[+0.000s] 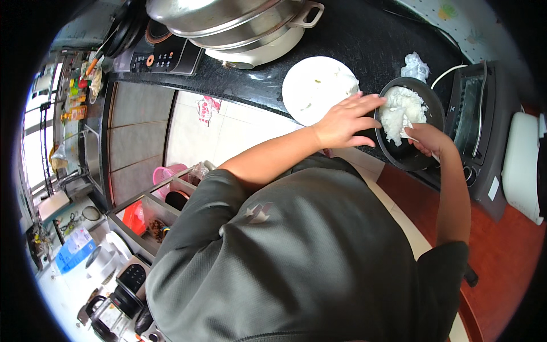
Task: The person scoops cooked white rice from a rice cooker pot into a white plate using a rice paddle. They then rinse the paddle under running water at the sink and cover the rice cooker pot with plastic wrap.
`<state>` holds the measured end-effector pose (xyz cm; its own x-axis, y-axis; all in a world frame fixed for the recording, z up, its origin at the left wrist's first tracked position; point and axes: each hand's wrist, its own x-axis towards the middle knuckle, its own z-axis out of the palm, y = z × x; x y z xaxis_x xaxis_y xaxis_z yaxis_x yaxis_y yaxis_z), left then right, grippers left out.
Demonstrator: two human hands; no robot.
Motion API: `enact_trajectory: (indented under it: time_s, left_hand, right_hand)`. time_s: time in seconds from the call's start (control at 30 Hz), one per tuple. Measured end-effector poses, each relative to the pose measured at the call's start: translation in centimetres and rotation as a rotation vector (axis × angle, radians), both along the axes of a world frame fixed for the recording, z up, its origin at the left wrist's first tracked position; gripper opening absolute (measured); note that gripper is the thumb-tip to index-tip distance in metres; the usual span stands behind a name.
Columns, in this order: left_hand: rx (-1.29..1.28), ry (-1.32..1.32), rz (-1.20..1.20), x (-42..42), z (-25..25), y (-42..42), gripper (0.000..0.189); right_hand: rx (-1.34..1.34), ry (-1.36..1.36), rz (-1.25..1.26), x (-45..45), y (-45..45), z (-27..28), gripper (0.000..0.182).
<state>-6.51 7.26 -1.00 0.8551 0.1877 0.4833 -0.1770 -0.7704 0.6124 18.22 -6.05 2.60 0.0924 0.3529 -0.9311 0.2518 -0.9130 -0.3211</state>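
A dark pan (pixel 436 112) holds a mound of white cooked rice (pixel 408 102). My right hand (pixel 427 137) is closed around the handle of a white utensil (pixel 406 133), perhaps a rice paddle, whose head is in the rice. My left hand (pixel 348 123) has its fingers spread and holds nothing. Its fingertips reach the pan's left rim; whether they touch it I cannot tell. Just behind that hand lies a white plate (pixel 301 87) with whitish food remains and a few greenish bits on it.
A steamer pot (pixel 243 30) stands at the back left beside an induction cooker (pixel 164 57). A toaster oven (pixel 474 115) is close on the pan's right. Crumpled clear plastic (pixel 414 67) lies behind the pan. Below the black counter (pixel 367 38), an open drawer unit (pixel 149 201) juts out at left.
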Motion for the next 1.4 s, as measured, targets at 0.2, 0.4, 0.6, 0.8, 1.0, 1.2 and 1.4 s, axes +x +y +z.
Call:
enact_trajectory:
  time_s: [0.2,0.4,0.6,0.8,1.0,1.2,1.4]
  left_hand:
    - [0.034,-0.011,0.593,-9.2,-4.4,3.6,0.032]
    - [-0.543,0.474,0.907,-11.6,-5.2,6.1,0.038]
    - [-1.057,0.741,0.669,-10.1,-5.5,10.8,0.023]
    - [-1.237,0.71,0.557,-9.5,-7.1,10.7,0.024]
    - [-1.73,0.754,0.478,-8.3,-5.8,9.3,0.024]
    - [-2.127,0.897,0.414,-6.9,-6.5,5.8,0.032]
    - [-2.021,1.121,0.119,-7.9,-5.9,6.1,0.027]
  right_hand:
    - [0.233,0.054,-0.31,-0.3,-1.4,2.7,0.031]
    - [0.471,0.248,-0.664,-2.3,-2.2,2.1,0.024]
    - [0.544,0.479,-0.897,-5.8,-3.5,1.9,0.019]
    - [0.662,0.581,-1.061,-8.5,-3.7,1.8,0.017]
    - [0.695,0.596,-1.108,-13.5,0.8,2.5,0.016]
    - [0.79,0.178,-1.244,-20.3,5.2,-1.7,0.017]
    - [0.589,-1.012,-0.719,-23.5,6.2,-7.3,0.025]
